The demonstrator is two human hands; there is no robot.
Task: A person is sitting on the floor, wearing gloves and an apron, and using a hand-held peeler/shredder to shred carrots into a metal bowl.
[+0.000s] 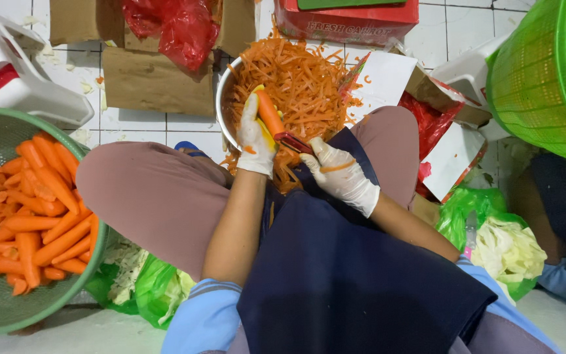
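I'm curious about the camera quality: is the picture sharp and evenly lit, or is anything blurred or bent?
Head view: soft, even light, no glare; the white-gloved left hand and peeled orange carrot are sharp; the bright green plastic basket at the right edge bulges from wide-angle distortion.

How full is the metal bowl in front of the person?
Heaped full: orange carrot shreds pile above the metal bowl rim, and some spill over it.
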